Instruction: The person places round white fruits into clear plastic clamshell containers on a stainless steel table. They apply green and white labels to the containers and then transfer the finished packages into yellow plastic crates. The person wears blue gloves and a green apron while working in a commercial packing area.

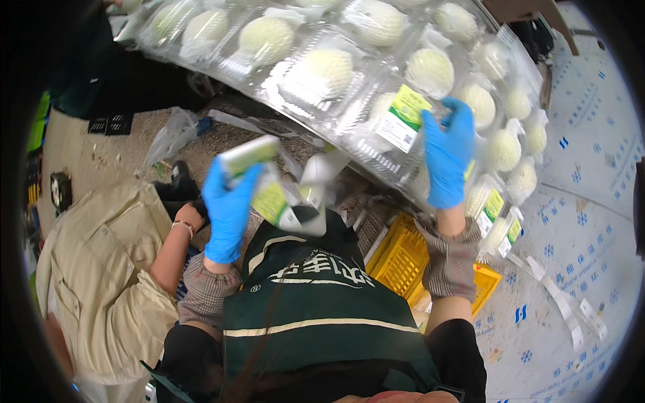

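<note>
My left hand (228,211), in a blue glove, is closed around a roll of labels (250,154). A loose strip of green and white labels (272,201) curls down from it, partly blurred. Over the boxes, my blue-gloved right hand (449,158) has its thumb at the edge of a green and white label (403,117). Thumb and fingers stand apart there. That label lies on the lid of a clear plastic box (366,138). Similar boxes around it hold pale round fruit (430,72) in white foam nets.
Yellow crates (395,258) stand below the boxes, by my right forearm. A person in a beige jacket (107,248) is close on my left. Used backing strips (561,305) lie on the printed panel floor at right. A clear plastic bag (173,134) rests on the floor at left.
</note>
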Demonstrator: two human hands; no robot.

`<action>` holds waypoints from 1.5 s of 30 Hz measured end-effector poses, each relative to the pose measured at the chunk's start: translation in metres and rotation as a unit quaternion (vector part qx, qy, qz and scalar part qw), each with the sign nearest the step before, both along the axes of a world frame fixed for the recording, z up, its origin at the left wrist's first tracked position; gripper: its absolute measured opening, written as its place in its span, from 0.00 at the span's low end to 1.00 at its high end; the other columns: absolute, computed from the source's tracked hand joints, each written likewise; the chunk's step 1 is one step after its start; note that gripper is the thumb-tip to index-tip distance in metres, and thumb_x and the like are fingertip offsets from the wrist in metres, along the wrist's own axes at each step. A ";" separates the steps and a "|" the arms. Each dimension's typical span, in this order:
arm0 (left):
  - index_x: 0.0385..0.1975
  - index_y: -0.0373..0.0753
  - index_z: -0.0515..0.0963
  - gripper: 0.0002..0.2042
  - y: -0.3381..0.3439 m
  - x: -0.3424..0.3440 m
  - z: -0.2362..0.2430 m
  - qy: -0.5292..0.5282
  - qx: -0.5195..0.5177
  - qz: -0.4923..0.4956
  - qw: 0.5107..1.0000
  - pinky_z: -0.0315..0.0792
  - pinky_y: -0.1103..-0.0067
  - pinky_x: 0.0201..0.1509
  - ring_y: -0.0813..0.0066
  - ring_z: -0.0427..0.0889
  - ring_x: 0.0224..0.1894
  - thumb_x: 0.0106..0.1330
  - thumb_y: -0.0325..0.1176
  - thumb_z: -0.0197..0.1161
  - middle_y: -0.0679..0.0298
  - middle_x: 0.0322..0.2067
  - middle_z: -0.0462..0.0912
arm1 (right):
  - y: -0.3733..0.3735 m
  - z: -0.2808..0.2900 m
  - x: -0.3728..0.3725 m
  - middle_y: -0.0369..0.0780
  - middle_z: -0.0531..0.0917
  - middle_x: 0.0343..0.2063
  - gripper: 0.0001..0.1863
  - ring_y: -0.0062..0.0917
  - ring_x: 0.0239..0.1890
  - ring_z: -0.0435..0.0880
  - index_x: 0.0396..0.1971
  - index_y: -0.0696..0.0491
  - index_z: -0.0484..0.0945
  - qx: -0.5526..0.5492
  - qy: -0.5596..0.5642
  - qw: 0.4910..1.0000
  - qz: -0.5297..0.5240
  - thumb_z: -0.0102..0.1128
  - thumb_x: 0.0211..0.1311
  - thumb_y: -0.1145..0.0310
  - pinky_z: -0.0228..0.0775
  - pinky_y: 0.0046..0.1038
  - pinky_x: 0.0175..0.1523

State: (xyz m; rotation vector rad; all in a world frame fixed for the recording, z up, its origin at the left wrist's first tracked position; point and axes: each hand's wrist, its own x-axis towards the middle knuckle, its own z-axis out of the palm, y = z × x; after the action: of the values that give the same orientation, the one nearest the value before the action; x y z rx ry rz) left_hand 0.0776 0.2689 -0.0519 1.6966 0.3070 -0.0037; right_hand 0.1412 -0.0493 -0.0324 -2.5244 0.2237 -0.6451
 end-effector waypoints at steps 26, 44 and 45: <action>0.17 0.40 0.78 0.05 0.208 -0.110 0.188 -0.325 0.064 -0.523 0.785 0.56 0.84 0.13 0.76 0.68 0.14 0.36 0.24 0.61 0.69 0.15 0.65 | 0.208 -0.206 -0.025 0.55 0.70 0.50 0.47 0.48 0.52 0.69 0.64 0.56 0.50 0.221 0.264 0.888 0.306 0.66 0.45 0.67 0.63 0.40 0.56; 0.58 0.33 0.62 0.25 0.125 -0.077 0.057 0.292 -0.390 -0.054 0.872 0.63 0.75 0.61 0.65 0.73 0.53 0.67 0.43 0.52 0.54 0.51 0.73 | 0.228 0.043 -0.072 0.46 0.78 0.19 0.17 0.43 0.21 0.78 0.43 0.49 0.74 0.067 0.176 0.787 0.588 0.57 0.51 0.66 0.71 0.39 0.26; 0.58 0.32 0.61 0.28 0.115 -0.064 0.025 0.291 -0.598 -0.042 0.745 0.66 0.69 0.60 0.60 0.72 0.54 0.66 0.46 0.52 0.51 0.52 0.71 | 0.232 0.045 -0.082 0.46 0.77 0.18 0.11 0.42 0.20 0.78 0.38 0.49 0.75 0.061 0.188 0.761 0.618 0.55 0.52 0.67 0.71 0.38 0.25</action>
State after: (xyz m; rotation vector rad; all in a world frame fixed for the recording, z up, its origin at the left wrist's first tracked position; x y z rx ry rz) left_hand 0.0139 0.3843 -0.0265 0.3577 0.5352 -0.6770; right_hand 0.0592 0.1828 0.0128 -2.0090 -1.1432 0.4070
